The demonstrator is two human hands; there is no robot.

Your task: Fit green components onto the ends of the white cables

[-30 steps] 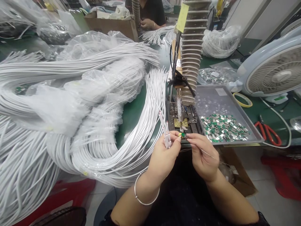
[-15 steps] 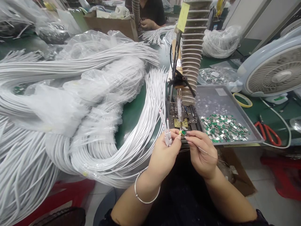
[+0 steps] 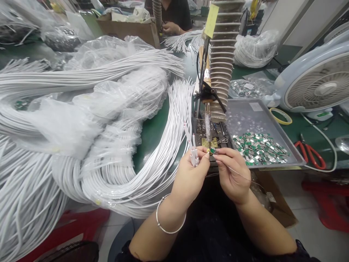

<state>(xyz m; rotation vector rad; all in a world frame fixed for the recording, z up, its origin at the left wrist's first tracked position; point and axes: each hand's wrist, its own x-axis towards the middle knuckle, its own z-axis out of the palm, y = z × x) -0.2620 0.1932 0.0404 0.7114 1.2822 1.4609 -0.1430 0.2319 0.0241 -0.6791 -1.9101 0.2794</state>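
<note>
My left hand (image 3: pixel 191 174) is closed around several white cable ends (image 3: pixel 192 153) that stick up between its fingers. Its thumb and forefinger also pinch a small green circuit board (image 3: pixel 212 150). My right hand (image 3: pixel 233 173) is closed in a pinch beside that board and grips a thin solder wire (image 3: pixel 245 177) that trails off to the right. Both hands sit just below the tip of a fixed soldering iron (image 3: pixel 208 125) on its dark stand (image 3: pixel 203 83).
Big bundles of white cables (image 3: pixel 114 171) and plastic bags cover the green bench on the left. A grey tray (image 3: pixel 256 116) with several green boards lies right of the iron. Behind are a ribbed hose (image 3: pixel 222 54), a fan (image 3: pixel 319 83), red scissors (image 3: pixel 313 154), and another person (image 3: pixel 174 18).
Both hands have moved slightly up and forward, bringing the green board closer under the soldering iron tip. The grips are unchanged.
</note>
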